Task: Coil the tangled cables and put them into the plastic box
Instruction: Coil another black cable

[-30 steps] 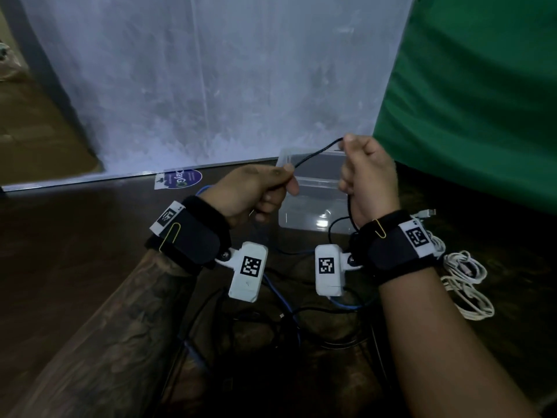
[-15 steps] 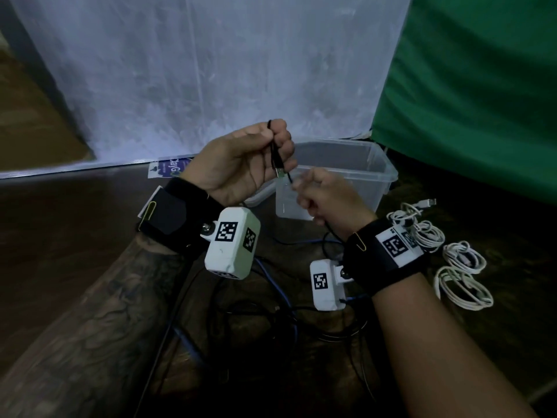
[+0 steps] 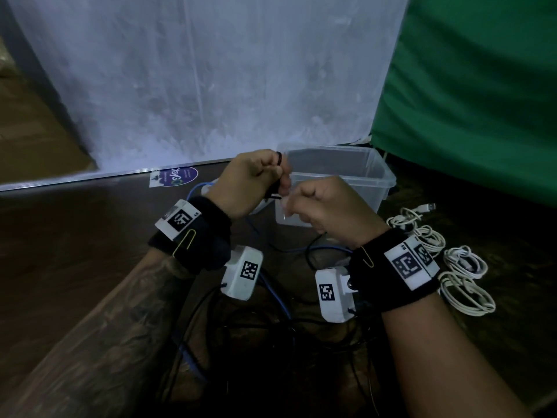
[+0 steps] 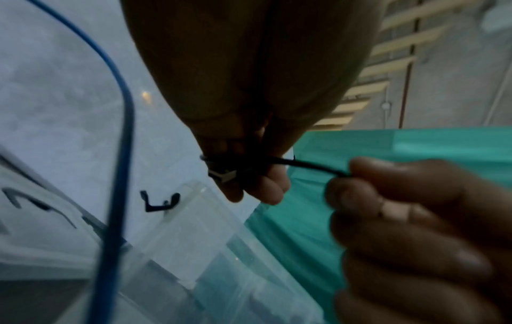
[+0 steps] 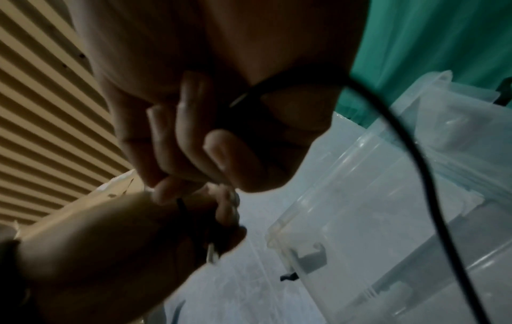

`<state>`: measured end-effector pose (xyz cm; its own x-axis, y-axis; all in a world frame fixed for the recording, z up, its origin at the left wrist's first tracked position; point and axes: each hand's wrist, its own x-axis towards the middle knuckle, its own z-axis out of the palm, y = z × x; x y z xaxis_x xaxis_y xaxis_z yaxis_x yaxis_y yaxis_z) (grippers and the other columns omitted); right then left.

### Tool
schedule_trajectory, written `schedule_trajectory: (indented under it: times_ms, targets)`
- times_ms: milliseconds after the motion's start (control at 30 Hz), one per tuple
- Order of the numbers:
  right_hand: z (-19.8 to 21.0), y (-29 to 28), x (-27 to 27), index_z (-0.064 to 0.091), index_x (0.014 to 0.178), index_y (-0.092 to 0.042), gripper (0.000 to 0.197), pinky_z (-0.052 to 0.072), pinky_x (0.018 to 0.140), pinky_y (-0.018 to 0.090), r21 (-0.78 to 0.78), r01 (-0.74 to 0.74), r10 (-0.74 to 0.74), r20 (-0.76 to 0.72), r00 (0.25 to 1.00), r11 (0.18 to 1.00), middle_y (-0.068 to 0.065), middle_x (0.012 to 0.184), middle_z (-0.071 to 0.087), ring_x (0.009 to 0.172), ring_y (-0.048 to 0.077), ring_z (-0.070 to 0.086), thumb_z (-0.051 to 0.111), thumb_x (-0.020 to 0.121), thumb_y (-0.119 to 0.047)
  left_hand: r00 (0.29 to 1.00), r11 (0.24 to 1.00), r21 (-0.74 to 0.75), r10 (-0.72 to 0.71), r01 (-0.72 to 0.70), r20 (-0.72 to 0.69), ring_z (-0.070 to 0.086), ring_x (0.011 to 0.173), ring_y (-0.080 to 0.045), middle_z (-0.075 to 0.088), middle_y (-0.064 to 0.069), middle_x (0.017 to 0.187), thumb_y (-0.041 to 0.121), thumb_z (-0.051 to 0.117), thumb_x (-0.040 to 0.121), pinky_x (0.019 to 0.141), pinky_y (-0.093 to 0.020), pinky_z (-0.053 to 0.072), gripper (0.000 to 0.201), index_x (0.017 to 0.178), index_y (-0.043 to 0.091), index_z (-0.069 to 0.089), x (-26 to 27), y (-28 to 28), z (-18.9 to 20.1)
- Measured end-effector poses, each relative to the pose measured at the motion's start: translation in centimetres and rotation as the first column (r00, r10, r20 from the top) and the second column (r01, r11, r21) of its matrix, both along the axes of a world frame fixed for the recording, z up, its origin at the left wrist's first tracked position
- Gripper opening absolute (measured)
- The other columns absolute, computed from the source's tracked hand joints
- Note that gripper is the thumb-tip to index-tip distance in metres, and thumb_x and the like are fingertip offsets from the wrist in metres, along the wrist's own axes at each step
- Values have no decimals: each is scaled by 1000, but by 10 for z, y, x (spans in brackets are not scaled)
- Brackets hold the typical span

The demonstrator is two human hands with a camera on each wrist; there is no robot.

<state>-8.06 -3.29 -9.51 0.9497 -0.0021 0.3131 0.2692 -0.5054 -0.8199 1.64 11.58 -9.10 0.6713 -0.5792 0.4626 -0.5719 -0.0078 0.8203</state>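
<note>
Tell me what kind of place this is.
Probably a makeshift recording setup indoors, not a home desk: a white sheet and green cloth hang as backdrops behind a dark wooden surface, with slatted roofing overhead.

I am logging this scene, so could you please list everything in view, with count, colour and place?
black cable: one, black, held between both hands in front of the box, trailing down to the floor
plastic box: one, clear, on the floor behind the hands
white cables: several bundles, white, on the floor right of the box
blue cable: one, blue, on the floor under the wrists
sticker: one, purple, on the floor left of the box
white sheet: one, behind
green cloth: one, right
left hand: grips the black cable's end
right hand: pinches the black cable
</note>
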Motion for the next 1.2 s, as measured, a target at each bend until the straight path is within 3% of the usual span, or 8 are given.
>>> schedule_trajectory:
  times_ms: [167,300,500,667,933,1033,1100,1200]
  targets:
    - [5,-12,2,73,74,-15,20,51,69,22,77,152,-167,241,956,985,-15,69,71,70,1,66,64,93,-15,942,978,77,-164,194,-292,45,52,-15,46,-7,63,12,39,100,55,-22,40,27,86,-2,57,-8,-3,0]
    - [-4,-22,11,68,80,-24,17,38,55,8,246,206,-256,195,947,947,-24,58,62,53,-8,54,64,96,-17,746,922,-107,-366,373,-556,33,55,-17,38,-2,61,18,34,93,59,-30,35,26,87,4,55,-14,-2,6]
    - [-15,-18,20,73,87,-25,22,29,43,21,264,170,-198,83,977,949,-14,53,45,44,3,36,56,100,-24,497,730,-557,-681,396,-538,42,58,-8,41,5,68,15,31,98,64,-25,46,23,97,9,53,-12,7,18]
    - [-24,8,19,74,103,-6,23,34,51,12,35,3,-5,56,998,999,-12,53,49,46,-1,45,52,102,-15,663,716,-678,-590,167,-461,62,81,-14,59,-5,84,11,34,100,86,-29,54,19,102,5,52,9,5,8]
    - [-15,6,9,75,89,-4,22,32,54,19,8,-44,43,116,992,999,-15,51,47,49,1,42,61,98,-19,974,964,-265,-23,-38,-226,67,70,-19,64,-14,80,1,44,100,70,-28,54,19,101,-10,59,14,5,-1]
    - [-7,2,9,76,80,-6,23,43,58,24,35,55,-61,209,976,998,-12,59,63,56,2,56,63,96,-18,982,999,-1,-43,43,-184,62,65,-15,65,-9,75,4,45,100,64,-24,49,25,100,-17,59,6,6,-1]
    - [-5,0,7,73,74,-4,25,55,77,35,118,60,-88,255,963,991,0,68,73,70,18,70,63,95,-14,961,989,58,-118,136,-251,59,63,-20,62,-10,69,4,41,101,63,-28,47,26,93,-12,60,-3,2,2]
    - [-7,-5,9,55,77,9,22,58,68,51,369,-29,-72,259,963,929,14,62,67,59,36,68,64,93,-3,889,961,20,-247,275,-385,53,65,-25,56,-13,69,11,46,92,64,-34,45,23,89,-5,63,-12,-2,4]
